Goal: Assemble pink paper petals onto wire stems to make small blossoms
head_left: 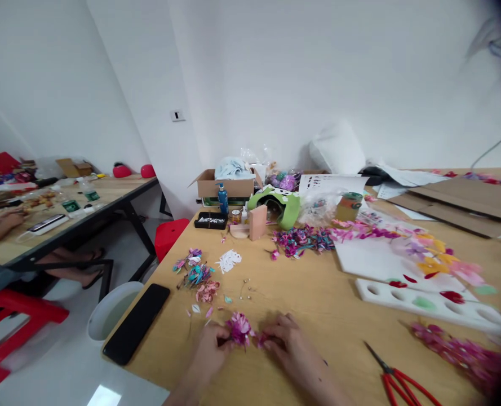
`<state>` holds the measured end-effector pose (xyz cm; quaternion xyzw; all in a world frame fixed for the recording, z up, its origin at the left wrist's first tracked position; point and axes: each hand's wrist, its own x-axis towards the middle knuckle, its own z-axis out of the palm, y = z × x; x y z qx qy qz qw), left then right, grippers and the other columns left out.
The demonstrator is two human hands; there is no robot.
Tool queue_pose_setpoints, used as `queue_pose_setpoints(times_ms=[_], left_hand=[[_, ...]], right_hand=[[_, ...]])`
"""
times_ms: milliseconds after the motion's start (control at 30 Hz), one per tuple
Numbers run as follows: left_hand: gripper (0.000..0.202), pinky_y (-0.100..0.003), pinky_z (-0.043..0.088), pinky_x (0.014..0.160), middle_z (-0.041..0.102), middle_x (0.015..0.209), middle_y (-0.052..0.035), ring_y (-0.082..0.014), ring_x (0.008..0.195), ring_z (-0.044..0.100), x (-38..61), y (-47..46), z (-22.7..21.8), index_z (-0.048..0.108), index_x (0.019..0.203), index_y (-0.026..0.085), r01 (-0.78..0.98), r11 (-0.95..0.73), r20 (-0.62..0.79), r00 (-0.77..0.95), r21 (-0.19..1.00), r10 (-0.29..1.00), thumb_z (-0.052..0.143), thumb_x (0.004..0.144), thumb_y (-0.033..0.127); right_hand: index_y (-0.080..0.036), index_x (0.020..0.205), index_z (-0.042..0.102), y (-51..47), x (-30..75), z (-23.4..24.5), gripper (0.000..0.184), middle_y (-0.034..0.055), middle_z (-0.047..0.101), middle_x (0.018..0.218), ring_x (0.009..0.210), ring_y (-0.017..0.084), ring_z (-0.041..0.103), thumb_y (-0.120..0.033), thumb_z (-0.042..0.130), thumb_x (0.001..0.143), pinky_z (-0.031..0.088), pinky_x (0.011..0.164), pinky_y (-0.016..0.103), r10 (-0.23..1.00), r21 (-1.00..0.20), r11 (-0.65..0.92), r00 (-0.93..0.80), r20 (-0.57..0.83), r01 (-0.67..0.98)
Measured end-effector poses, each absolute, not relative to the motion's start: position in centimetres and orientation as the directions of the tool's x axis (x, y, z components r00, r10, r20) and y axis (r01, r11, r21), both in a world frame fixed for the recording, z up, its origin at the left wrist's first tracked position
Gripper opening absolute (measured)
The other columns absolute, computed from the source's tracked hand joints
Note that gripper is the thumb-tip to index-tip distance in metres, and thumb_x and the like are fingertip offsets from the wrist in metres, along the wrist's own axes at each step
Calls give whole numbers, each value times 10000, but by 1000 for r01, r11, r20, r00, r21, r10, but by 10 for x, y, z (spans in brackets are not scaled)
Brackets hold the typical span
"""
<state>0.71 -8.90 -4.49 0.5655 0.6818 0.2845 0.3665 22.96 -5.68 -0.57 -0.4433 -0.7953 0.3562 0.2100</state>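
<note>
Low over the near part of the wooden table, my left hand (pixel 210 347) is closed on a pink and purple artificial flower (pixel 240 329), pinched at its left side. My right hand (pixel 287 341) is closed too, its fingertips around a small magenta petal piece (pixel 259 339) just right of the bloom. Whether that piece joins the flower I cannot tell. Beyond my hands lie pink petals (pixel 208 291), teal and purple petals (pixel 198 274) and white cut pieces (pixel 229 261). Red-handled scissors (pixel 396 378) rest to the right of my right hand.
A black phone (pixel 137 324) lies at the left table edge, above a white bin (pixel 112 310). A white palette (pixel 431 304) and a flower garland (pixel 461 352) are on the right. Behind stand a cardboard box (pixel 229 185) and a jar (pixel 349 207). Another person's arm (pixel 0 225) rests on the left table.
</note>
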Motion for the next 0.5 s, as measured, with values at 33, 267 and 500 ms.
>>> queue_pose_setpoints(times_ms=[33,267,500], left_hand=[[115,-276,328,579,519,599,-13,-173,621,493,8,-89,-44,614,535,158,638,212,-187,-107,740,976,611,641,204],[168,-325,413,704,614,829,-66,-216,768,579,17,-100,-12,692,750,197,818,135,-174,-44,559,984,534,699,176],[433,-361,397,981,615,1173,-100,-261,1103,555,-16,-120,-15,657,1096,215,842,115,-212,-1,527,977,568,675,166]], right_hand=[[-244,809,718,-58,232,-6,187,58,613,832,866,227,521,-254,533,838,375,802,351,860,-762,348,-510,27,547],[-259,837,718,-67,264,0,153,79,620,849,854,248,529,-302,573,818,403,771,369,922,-821,292,-374,104,491],[-269,781,699,-47,292,60,153,60,648,797,793,229,565,-332,569,832,411,712,338,893,-754,375,-429,137,540]])
